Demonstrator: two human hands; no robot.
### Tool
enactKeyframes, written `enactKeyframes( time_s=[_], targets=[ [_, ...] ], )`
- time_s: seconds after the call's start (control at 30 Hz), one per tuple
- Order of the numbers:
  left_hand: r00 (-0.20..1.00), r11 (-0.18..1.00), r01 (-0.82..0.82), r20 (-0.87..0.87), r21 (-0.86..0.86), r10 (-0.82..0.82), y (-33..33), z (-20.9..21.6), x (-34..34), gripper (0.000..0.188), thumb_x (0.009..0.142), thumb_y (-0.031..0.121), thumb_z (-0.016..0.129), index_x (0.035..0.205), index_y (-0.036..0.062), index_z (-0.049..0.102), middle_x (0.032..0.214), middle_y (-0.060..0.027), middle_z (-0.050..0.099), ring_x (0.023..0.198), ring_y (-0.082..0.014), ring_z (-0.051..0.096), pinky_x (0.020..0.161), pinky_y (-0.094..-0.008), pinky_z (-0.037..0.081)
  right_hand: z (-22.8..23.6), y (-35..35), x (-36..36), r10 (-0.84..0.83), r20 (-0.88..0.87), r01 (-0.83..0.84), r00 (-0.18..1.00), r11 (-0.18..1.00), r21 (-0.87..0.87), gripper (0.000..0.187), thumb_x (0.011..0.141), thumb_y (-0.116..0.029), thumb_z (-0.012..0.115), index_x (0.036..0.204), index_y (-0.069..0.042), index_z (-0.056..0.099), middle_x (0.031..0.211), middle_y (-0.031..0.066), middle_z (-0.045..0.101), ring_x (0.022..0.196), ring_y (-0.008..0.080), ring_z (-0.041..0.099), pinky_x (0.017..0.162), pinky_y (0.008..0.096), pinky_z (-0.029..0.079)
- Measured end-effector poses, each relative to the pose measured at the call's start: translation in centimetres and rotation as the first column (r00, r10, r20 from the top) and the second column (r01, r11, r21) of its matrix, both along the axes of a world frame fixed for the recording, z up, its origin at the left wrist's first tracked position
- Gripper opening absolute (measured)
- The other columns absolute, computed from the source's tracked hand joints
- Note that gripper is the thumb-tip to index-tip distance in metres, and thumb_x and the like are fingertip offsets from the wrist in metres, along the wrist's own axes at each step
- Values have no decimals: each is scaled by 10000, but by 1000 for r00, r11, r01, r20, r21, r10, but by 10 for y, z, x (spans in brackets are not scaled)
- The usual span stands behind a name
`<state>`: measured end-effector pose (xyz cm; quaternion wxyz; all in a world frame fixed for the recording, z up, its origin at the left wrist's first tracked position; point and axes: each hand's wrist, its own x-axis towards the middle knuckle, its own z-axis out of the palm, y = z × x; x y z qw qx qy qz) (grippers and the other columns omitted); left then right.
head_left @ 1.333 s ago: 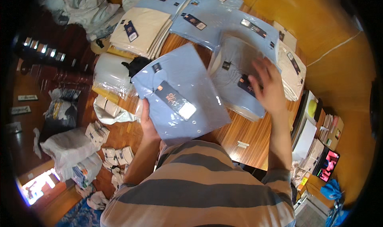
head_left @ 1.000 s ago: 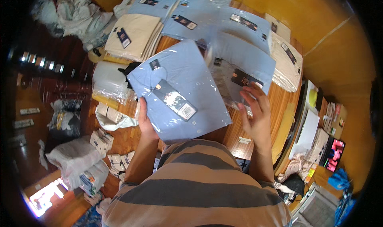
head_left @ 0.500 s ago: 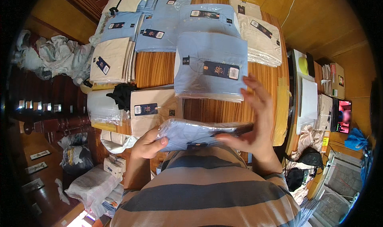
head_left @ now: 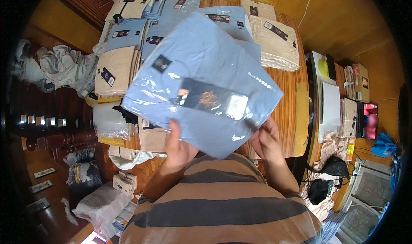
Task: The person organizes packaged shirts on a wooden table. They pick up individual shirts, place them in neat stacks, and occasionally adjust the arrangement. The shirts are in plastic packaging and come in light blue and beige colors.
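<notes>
A folded light-blue shirt (head_left: 225, 64) in a clear plastic bag is held up in front of me, turned cornerwise, its dark hang tag facing me. My left hand (head_left: 177, 149) grips its lower left edge, thumb on the front and fingers hidden behind. At the lower right edge, my right hand (head_left: 267, 142) pinches the bag. Behind the raised shirt lie more bagged blue shirts (head_left: 227, 19) on the wooden table (head_left: 285, 102). A bagged beige garment (head_left: 150, 137) lies near my left hand, partly covered by the held shirt.
Beige stacks stand at the table's left (head_left: 112, 68) and right (head_left: 274, 42). Clear plastic bags (head_left: 109, 122) and a black cloth (head_left: 124, 114) lie at its left edge. A side shelf on the right holds papers (head_left: 330, 102), a lit screen (head_left: 370, 120) and black bags (head_left: 332, 170).
The bagged shirt has risen from near my waist and tilted to face me, now covering the pile in front. My right hand, previously with fingers spread, has closed on its edge.
</notes>
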<state>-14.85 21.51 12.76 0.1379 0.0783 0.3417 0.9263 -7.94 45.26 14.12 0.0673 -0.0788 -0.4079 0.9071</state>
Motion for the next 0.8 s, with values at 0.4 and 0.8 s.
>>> enactKeyframes(
  time_s=[0.4, 0.8],
  targets=[
    [985, 574, -93, -159, -813, -65, -14, -26, -102, 270, 1023, 256, 773, 1107, 3, 731, 820, 13, 686, 655, -69, 570, 562, -235, 422, -16, 88, -141, -236, 109, -5, 966, 404, 915, 656, 881, -308, 911, 1315, 84, 614, 1116, 190, 749, 962, 213, 720, 830, 349, 582],
    [721, 883, 468, 593, -35, -359, 21, -140, 17, 688, 964, 527, 770, 1427, 116, 470, 1331, -143, 573, 1273, -272, 596, 1073, -535, 508, -44, 88, -146, -317, 39, 93, 947, 391, 916, 897, 855, -337, 917, 1517, 75, 473, 1286, 253, 636, 1032, 299, 695, 795, 378, 607]
  ],
)
